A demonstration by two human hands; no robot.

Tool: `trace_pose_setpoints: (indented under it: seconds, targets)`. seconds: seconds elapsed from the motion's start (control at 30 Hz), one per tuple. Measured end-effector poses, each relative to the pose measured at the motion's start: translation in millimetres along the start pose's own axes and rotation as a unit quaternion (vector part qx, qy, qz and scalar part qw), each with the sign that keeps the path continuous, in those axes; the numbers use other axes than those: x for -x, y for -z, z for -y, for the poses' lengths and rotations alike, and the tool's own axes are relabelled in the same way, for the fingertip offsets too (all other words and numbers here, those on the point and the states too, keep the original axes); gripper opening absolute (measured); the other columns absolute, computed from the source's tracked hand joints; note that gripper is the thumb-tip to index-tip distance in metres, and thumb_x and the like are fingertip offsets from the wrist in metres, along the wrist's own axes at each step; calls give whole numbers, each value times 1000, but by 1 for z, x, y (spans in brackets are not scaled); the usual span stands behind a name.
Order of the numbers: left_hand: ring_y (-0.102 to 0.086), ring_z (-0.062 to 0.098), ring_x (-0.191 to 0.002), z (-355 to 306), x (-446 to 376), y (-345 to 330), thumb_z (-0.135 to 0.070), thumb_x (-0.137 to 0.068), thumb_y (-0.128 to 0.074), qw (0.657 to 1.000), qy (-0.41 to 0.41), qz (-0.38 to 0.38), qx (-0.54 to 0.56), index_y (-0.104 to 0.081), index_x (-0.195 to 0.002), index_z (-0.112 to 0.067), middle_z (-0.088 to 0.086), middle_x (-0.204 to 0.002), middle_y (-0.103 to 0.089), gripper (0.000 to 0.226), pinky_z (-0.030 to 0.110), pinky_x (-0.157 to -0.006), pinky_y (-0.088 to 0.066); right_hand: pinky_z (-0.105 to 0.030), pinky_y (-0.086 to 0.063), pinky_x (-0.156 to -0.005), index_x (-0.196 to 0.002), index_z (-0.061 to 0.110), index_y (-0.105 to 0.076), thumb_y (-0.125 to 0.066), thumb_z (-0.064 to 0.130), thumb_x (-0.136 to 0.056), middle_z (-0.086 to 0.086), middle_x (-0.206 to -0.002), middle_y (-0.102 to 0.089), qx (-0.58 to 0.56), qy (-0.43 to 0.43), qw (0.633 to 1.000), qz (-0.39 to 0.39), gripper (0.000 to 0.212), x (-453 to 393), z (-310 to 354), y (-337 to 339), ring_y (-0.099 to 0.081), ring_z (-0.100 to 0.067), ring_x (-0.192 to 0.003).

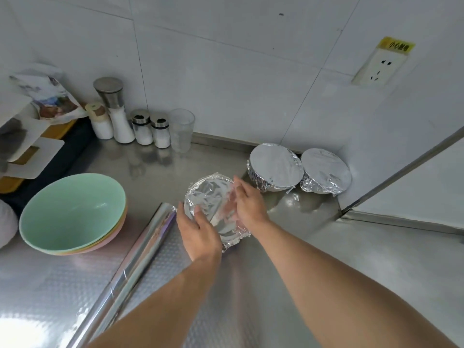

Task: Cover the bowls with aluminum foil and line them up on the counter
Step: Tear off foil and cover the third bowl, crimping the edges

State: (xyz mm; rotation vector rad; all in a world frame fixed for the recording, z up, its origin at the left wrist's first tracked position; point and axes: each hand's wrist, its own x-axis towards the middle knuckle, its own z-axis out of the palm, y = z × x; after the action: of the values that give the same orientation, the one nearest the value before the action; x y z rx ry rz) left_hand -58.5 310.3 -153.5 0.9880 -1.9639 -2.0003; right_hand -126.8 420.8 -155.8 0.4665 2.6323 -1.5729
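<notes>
Holding: both hands are on the foil-wrapped bowl (213, 207), which sits on the steel bench (313, 234) in the middle of the view.
Left hand (198, 232): fingers curled over the bowl's near-left rim, gripping it, thumb on top of the foil.
Right hand (247, 199): fingers fairly straight, pressed flat against the bowl's right side.
Beyond the right fingers: two finished covered bowls (276, 167) (325, 174), side by side, touching, near the wall corner.
Left of the left fingers: foil roll (140, 254) just beside them, then the stack of bare bowls (72, 212), green one on top.
</notes>
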Motion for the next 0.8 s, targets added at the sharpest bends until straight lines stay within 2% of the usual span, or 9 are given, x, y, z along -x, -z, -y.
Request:
trace_pose_setpoints:
  seconds: [0.07,0.13,0.2,0.27,0.4,0.47,0.53,0.67,0.8]
  targets:
    - [-43,18,-145,7,-14,-2,-49,-101,-44,999,-2,18,30,-35,-155,-35,-8,-159,-43,57,42,-122,-32,-47,-54,-100,-131,30,-66,-43,63,-94,3,-104,-74,-73,-23,997,-32,54,7,3,-5,-71,-18,-101]
    - [-51,18,-139,7,-25,-2,-52,-97,-44,998,-11,36,51,-41,-152,-37,-9,-153,-50,57,44,-119,-37,-35,-58,-91,-135,23,-64,-48,40,-105,3,-94,-70,-163,-38,984,-66,38,12,4,-9,-68,-8,-85]
    - [-54,18,-135,4,-39,-3,-44,-102,-45,997,-18,54,43,-45,-151,-34,-7,-149,-54,51,43,-118,-39,-21,-55,-87,-141,19,-59,-47,25,-108,2,-109,-69,-204,-43,974,-87,36,9,0,-13,-64,2,-83]
    - [-56,20,-132,-3,-58,-4,-39,-103,-46,996,-34,81,14,-47,-149,-33,-3,-144,-58,47,43,-117,-41,-25,-53,-95,-143,21,-57,-45,24,-108,4,-126,-66,-212,-51,971,-97,37,4,-2,-15,-65,5,-87]
    - [-44,25,-142,-17,-88,7,-27,-105,-49,974,-128,114,-146,-47,-151,-20,5,-151,-52,46,40,-121,-32,-42,-51,-95,-114,37,-65,-40,37,-100,7,-113,-60,-52,-17,994,-100,30,12,0,-3,-66,-6,-93]
    - [-36,28,-147,-26,-89,18,-34,-106,-50,940,-223,121,-227,-44,-153,-14,11,-156,-45,52,40,-122,-27,-45,-45,-108,-127,28,-64,-43,34,-100,4,-133,-55,80,41,990,-113,34,15,4,8,-53,-18,-127]
    - [-34,32,-148,-31,-84,26,-52,-102,-44,878,-338,155,-302,-44,-152,-8,16,-157,-44,67,45,-123,-26,-41,-31,-119,-145,18,-53,-44,25,-104,2,-153,-46,203,144,964,-90,42,10,22,17,-36,-19,-143]
    - [-13,28,-158,-21,-67,29,-93,-78,-27,751,-430,221,-449,-26,-161,-8,8,-169,-22,119,50,-128,-8,-33,-13,-124,-157,23,-35,-34,26,-109,4,-165,-29,323,248,911,65,48,-15,61,12,-22,-16,-153]
    - [3,23,-157,-8,-68,31,-107,-65,-17,688,-451,219,-525,-6,-163,-6,6,-170,-1,141,52,-128,-5,-37,-12,-124,-158,26,-32,-28,35,-111,6,-166,-26,366,241,886,152,48,-28,58,-10,-21,-19,-153]
